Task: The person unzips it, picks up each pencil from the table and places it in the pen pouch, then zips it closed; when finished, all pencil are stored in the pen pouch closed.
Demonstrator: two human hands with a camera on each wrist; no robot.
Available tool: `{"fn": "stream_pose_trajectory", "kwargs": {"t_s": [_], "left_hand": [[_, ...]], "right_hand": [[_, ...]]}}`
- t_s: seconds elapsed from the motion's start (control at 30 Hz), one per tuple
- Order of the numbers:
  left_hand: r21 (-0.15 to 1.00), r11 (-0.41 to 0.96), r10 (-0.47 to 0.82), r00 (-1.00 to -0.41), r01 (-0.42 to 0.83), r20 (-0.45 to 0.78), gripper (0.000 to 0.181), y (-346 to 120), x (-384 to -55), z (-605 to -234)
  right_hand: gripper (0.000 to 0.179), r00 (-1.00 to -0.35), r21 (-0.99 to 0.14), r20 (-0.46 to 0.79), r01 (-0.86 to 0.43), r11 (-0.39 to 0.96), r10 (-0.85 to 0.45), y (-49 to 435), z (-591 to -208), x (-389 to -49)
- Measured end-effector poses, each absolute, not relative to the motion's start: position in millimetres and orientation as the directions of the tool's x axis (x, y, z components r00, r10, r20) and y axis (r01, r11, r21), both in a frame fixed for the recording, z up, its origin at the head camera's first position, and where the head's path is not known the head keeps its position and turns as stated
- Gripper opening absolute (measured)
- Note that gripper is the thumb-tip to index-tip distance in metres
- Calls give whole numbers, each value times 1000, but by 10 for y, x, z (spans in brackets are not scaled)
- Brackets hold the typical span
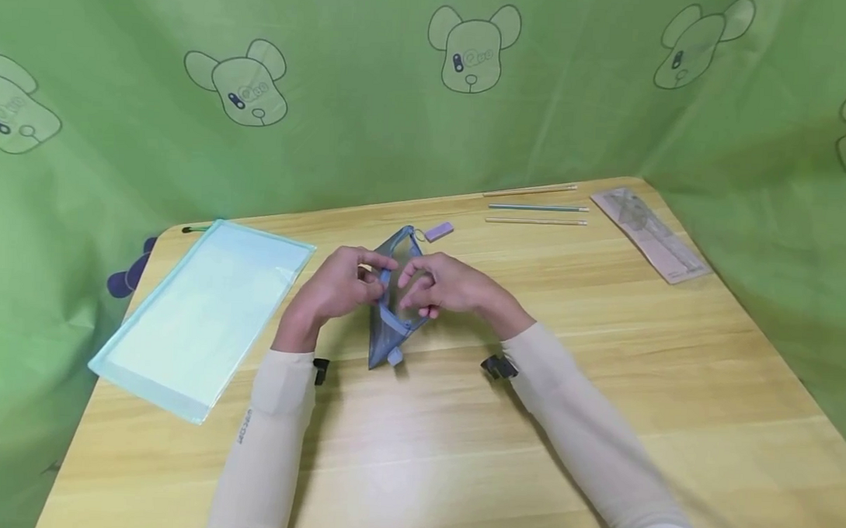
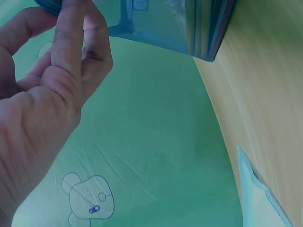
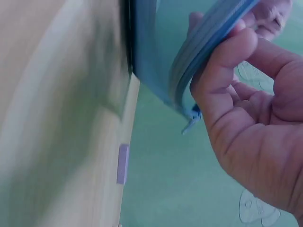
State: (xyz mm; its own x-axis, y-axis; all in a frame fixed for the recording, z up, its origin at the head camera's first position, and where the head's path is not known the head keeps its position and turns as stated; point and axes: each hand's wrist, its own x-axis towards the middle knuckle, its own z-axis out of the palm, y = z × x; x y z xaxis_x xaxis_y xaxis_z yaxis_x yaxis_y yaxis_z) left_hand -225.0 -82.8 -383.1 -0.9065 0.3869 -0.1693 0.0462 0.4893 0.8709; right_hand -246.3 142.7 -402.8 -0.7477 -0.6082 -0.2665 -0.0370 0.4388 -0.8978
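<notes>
And here at mid-table it's the pouch (image 1: 385,333), mouth up and gaping, a hand on either side. The left hand (image 1: 341,280) has the near-left rim pinched between thumb and fingers; the right hand (image 1: 453,284) faces it, fingers curled over the opposite rim — a narrow grip, nothing spread wide. Why two hands? The walls look thin and floppy, so one side would probably sag inward without a pull from each. Its base seems to rest on the table (image 1: 423,450), which would take the weight and leave the fingers only the rim to manage.

Look at the far end: a loop hangs there, and the eraser (image 1: 439,232) lies just beside it, clear of both wrists. Beyond, to the right, three pencils (image 1: 536,220) lie side by side near the back edge, spaced apart, probably so each can be picked up singly. The pack (image 1: 648,229) slants along the right edge, flat and well away from the elbows. Over on the left, the folder (image 1: 207,315) takes up the corner — flat too, outside the left sleeve, which leaves the middle to the pouch. What's inside the pouch, I cannot tell.
</notes>
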Motion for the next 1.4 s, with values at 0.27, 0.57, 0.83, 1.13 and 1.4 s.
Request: {"fn": "stream_pose_trajectory", "kwargs": {"t_s": [0.27,0.57,0.83,1.13,1.4], "left_hand": [[851,521,399,-900,63,-177,44,-936,-2254,-3808],[837,545,404,-889,43,-217,43,-942,-2270,-3848],[809,581,422,-883,91,-204,43,-958,-2280,-3823],[765,626,445,-875,151,-192,40,-980,-2262,-3782],[725,651,465,-873,225,-146,40,-1007,-2234,-3748]], "right_hand": [[26,-819,-895,-167,-107,433,-549,1669,-4032,-2605],[22,-911,-774,-113,-169,610,-395,2114,-4157,-2858],[43,-963,-629,-172,-55,775,-208,2538,-4159,-2970],[70,-966,-572,-221,18,820,-132,2813,-4212,-3133],[85,-975,-555,-199,28,831,-100,2912,-4265,-3295]]}}
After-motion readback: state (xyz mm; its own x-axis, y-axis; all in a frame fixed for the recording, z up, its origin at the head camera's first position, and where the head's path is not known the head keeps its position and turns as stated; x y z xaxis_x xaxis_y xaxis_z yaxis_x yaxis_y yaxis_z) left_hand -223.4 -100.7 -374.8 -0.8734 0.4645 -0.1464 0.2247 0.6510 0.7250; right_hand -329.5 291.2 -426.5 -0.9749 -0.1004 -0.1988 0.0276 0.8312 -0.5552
